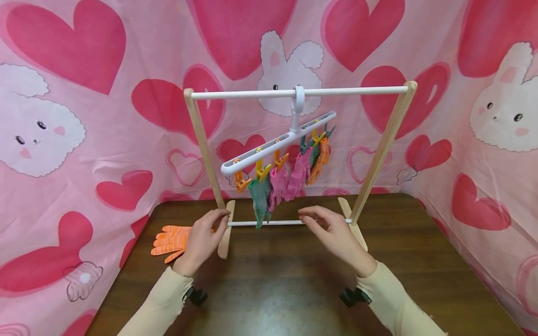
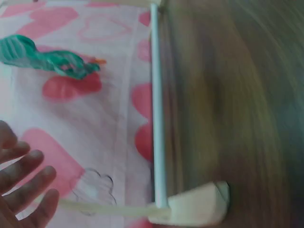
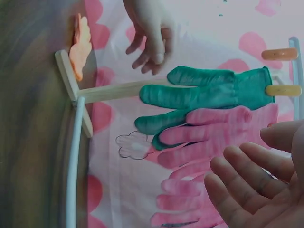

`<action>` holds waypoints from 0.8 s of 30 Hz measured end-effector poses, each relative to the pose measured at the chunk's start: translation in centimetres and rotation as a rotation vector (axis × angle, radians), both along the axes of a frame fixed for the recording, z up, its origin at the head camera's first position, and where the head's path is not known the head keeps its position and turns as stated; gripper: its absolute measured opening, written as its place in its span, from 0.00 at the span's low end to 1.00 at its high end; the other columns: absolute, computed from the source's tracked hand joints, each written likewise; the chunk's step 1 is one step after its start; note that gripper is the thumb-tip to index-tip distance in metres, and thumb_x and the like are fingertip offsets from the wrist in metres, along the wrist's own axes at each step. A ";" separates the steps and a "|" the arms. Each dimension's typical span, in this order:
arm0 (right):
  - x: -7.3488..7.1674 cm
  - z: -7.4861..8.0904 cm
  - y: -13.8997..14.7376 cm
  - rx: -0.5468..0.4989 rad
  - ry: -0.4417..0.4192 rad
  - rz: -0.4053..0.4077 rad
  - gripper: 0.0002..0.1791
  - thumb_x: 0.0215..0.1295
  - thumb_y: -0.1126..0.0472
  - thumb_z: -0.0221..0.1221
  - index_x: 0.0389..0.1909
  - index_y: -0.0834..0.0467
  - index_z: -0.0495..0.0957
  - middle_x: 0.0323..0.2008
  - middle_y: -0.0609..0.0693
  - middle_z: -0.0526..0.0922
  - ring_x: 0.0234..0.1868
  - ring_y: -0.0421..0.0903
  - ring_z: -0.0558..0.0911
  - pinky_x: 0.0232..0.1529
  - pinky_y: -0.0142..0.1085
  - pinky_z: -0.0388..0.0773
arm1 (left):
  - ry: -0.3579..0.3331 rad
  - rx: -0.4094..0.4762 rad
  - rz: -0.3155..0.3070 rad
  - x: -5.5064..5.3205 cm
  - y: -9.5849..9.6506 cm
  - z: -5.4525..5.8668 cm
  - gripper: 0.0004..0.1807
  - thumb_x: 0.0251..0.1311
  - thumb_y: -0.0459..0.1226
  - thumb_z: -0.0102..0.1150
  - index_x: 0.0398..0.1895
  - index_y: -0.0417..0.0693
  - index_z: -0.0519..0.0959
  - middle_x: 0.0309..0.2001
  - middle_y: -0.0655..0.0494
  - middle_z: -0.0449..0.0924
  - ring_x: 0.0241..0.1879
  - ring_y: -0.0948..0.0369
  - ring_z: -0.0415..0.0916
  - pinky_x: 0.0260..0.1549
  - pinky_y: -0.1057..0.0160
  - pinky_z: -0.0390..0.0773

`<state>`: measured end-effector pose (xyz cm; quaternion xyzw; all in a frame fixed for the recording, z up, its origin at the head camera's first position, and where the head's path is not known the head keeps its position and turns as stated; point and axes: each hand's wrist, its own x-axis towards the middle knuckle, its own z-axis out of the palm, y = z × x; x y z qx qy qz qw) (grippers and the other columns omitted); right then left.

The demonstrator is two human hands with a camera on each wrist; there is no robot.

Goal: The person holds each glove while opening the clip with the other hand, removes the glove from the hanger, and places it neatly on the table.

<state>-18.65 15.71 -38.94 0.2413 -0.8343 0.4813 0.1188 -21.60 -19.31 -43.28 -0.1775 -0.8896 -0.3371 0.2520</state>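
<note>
A grey hanger bar [image 1: 273,145] hangs slanted from the rack, its left end nearer to me. Clipped along it are a green glove [image 1: 259,198], two pink gloves [image 1: 297,179], another green glove mostly hidden, and an orange glove [image 1: 321,161] at the far end. The orange clothespin [image 1: 241,182] at the near end bears nothing. My left hand [image 1: 204,237], fingers loosely bent and holding nothing, hovers beside a loose orange glove [image 1: 170,241] on the table, overlapping it in the head view. My right hand [image 1: 332,232] holds nothing, fingers relaxed, below the pink gloves and to their right.
The rack's white top rail [image 1: 357,90] runs between two wooden posts [image 1: 384,144]. Its wooden feet [image 1: 224,242] and low white crossbar [image 1: 286,222] stand on the dark wooden table [image 1: 269,289]. A pink cloth with hearts and rabbits [image 1: 159,56] surrounds the table.
</note>
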 end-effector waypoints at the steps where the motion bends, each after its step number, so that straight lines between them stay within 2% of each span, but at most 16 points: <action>1: 0.0 0.2 -0.1 -0.003 0.004 0.000 0.12 0.76 0.59 0.61 0.56 0.54 0.84 0.51 0.48 0.89 0.46 0.43 0.88 0.48 0.39 0.84 | 0.008 0.029 -0.013 0.0 0.3 0.2 0.09 0.69 0.34 0.66 0.50 0.44 0.86 0.43 0.52 0.87 0.34 0.59 0.79 0.35 0.56 0.82; 5: -0.2 1.4 -0.8 -0.015 0.031 0.005 0.12 0.76 0.59 0.61 0.56 0.53 0.84 0.51 0.47 0.89 0.49 0.43 0.87 0.50 0.38 0.83 | 0.000 0.159 -0.077 0.2 1.5 1.3 0.11 0.71 0.35 0.63 0.54 0.45 0.84 0.45 0.53 0.86 0.36 0.59 0.80 0.35 0.61 0.82; 9: -0.3 2.8 -1.7 -0.043 0.054 0.029 0.13 0.76 0.61 0.61 0.57 0.54 0.84 0.52 0.47 0.88 0.52 0.43 0.87 0.51 0.36 0.83 | -0.031 0.256 -0.148 0.3 2.9 2.5 0.13 0.74 0.39 0.60 0.57 0.46 0.82 0.49 0.53 0.85 0.44 0.59 0.81 0.40 0.61 0.83; 14: -0.6 4.5 -2.8 -0.060 0.086 0.029 0.14 0.75 0.62 0.62 0.57 0.58 0.84 0.52 0.50 0.88 0.51 0.42 0.86 0.51 0.35 0.82 | -0.014 0.301 -0.201 0.2 4.7 3.4 0.18 0.72 0.41 0.62 0.62 0.48 0.80 0.53 0.53 0.84 0.50 0.57 0.81 0.43 0.57 0.82; 21: -0.9 6.6 -4.2 -0.110 0.116 0.030 0.15 0.74 0.62 0.62 0.59 0.58 0.82 0.52 0.50 0.87 0.49 0.46 0.86 0.52 0.36 0.83 | 0.004 0.371 -0.242 -0.1 6.6 4.3 0.24 0.68 0.39 0.67 0.66 0.51 0.78 0.58 0.54 0.82 0.59 0.56 0.79 0.59 0.47 0.77; 24: -1.1 7.6 -4.9 -0.146 0.141 0.039 0.17 0.74 0.62 0.63 0.61 0.58 0.81 0.54 0.50 0.86 0.50 0.47 0.86 0.52 0.39 0.83 | 0.005 0.391 -0.254 -0.4 7.2 4.7 0.26 0.68 0.38 0.68 0.69 0.51 0.76 0.58 0.53 0.82 0.57 0.54 0.80 0.56 0.46 0.80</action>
